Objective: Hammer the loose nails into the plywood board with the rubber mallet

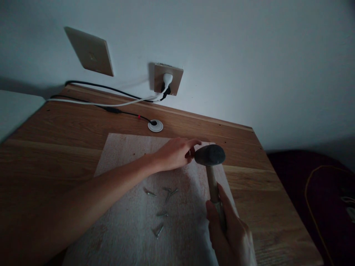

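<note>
My right hand's (235,236) fingers clamp the mallet (210,155) over the board (122,221); my left hand's (176,153) curl beside its head, their hold hidden. Short, square, controlled strokes should best spare my fingertips.

The left forearm (111,188), left hand (177,152) and right hand (233,234) are bare.

Dim, cool light casts soft shadows across the board (130,218); corners darken.

The mallet head (210,154) is dark grey; the surface (249,184) is brown with streaky wood grain; the board (124,221) is pale, mottled whitish-pink; one plug (168,79) is white.
</note>
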A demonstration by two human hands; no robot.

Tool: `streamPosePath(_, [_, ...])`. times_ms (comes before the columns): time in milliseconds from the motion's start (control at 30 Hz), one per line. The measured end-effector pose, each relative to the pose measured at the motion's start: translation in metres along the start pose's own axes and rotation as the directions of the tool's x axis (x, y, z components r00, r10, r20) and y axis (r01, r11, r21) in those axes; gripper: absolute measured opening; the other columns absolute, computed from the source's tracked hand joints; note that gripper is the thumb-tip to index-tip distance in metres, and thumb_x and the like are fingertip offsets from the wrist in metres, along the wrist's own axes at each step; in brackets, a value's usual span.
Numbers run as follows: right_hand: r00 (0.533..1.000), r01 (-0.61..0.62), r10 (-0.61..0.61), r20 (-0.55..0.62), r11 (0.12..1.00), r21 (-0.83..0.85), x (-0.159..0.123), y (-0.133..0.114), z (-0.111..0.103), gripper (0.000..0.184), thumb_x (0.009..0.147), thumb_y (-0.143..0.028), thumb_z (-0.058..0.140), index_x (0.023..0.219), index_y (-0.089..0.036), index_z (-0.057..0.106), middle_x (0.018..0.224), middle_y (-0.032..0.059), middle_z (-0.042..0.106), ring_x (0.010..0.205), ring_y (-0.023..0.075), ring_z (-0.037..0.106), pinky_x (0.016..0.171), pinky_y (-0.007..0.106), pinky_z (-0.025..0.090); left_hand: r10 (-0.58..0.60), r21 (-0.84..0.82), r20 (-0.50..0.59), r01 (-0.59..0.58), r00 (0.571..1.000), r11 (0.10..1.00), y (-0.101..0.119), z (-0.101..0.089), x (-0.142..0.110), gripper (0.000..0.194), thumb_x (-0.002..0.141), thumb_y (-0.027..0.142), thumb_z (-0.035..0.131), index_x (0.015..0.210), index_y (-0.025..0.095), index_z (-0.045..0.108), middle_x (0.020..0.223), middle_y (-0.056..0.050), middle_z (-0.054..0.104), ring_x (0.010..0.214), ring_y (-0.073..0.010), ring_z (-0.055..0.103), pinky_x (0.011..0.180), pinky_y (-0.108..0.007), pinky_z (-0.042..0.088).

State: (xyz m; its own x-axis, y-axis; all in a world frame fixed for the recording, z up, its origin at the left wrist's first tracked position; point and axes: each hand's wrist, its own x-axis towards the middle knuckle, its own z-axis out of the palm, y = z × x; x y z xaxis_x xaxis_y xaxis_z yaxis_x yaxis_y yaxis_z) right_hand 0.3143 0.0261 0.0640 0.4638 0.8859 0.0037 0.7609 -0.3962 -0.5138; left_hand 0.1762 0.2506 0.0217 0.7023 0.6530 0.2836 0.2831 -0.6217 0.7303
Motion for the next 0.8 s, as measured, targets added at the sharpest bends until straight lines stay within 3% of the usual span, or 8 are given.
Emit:
streamPosePath(133, [1.0, -0.001, 0.002, 0.014, 0.998, -0.063, 0.001, 0.001, -0.001, 0.075, 0.11, -0.06, 0.04, 0.159, -0.007, 0.059, 0.095, 0.0188, 0.087, 0.076, 0.0336, 0.086, 0.058, 0.04, 0.064, 0.024, 0.02, -0.008, -0.024, 1.0, 1.0, 0.0, 0.0, -0.001, 0.053, 0.084, 0.005, 0.071, 0.136, 0.017, 0.067, 0.105, -0.006, 0.083, 0.097, -0.0212, 0.077, 0.092, -0.035, 0.058])
streamPosePath(267, [0.999, 0.03, -0.029, 0.015, 0.998, -0.05, 0.0, 0.005, -0.001, 0.074, 0.11, -0.06, 0.04, 0.157, -0.005, 0.06, 0.1, 0.0204, 0.086, 0.08, 0.0339, 0.086, 0.063, 0.041, 0.066, 0.006, 0.006, -0.004, -0.006, 1.0, 1.0, -0.002, 0.001, 0.0, 0.053, 0.084, 0.004, 0.069, 0.135, 0.017, 0.067, 0.1, -0.005, 0.083, 0.092, -0.0201, 0.077, 0.091, -0.035, 0.057])
streamPosePath(467, [0.999, -0.027, 0.028, -0.022, 0.999, 0.033, -0.014, 0.019, -0.003, 0.068, 0.111, -0.059, 0.046, 0.157, -0.011, 0.061, 0.088, 0.0127, 0.087, 0.072, 0.028, 0.085, 0.036, 0.029, 0.05, -0.011, -0.065, 0.009, 0.011, 1.0, 0.998, 0.0, 0.0, -0.001, 0.054, 0.084, 0.007, 0.072, 0.136, 0.019, 0.064, 0.1, -0.003, 0.08, 0.087, -0.0175, 0.073, 0.083, -0.031, 0.055])
streamPosePath(667, [1.0, -0.023, 0.023, -0.002, 0.999, -0.031, -0.026, 0.034, -0.003, 0.066, 0.114, -0.053, 0.041, 0.152, -0.004, 0.062, 0.087, 0.0136, 0.086, 0.069, 0.0288, 0.084, 0.058, 0.037, 0.065, 0.057, 0.001, -0.013, -0.057, 0.998, 0.998, 0.011, -0.023, -0.001, 0.062, 0.083, 0.015, 0.078, 0.142, 0.016, 0.056, 0.132, -0.013, 0.069, 0.112, -0.023, 0.068, 0.097, -0.035, 0.055])
streamPosePath(800, [0.999, -0.039, 0.039, 0.011, 0.999, -0.021, -0.027, 0.04, 0.001, 0.071, 0.114, -0.057, 0.04, 0.156, -0.003, 0.059, 0.086, 0.0144, 0.086, 0.072, 0.0311, 0.085, 0.057, 0.039, 0.064, 0.102, 0.065, 0.096, -0.109, 0.99, 0.992, 0.031, -0.05, -0.015, 0.028, 0.092, 0.015, 0.067, 0.12, 0.018, 0.065, 0.113, -0.007, 0.073, 0.098, -0.0184, 0.069, 0.087, -0.031, 0.053])
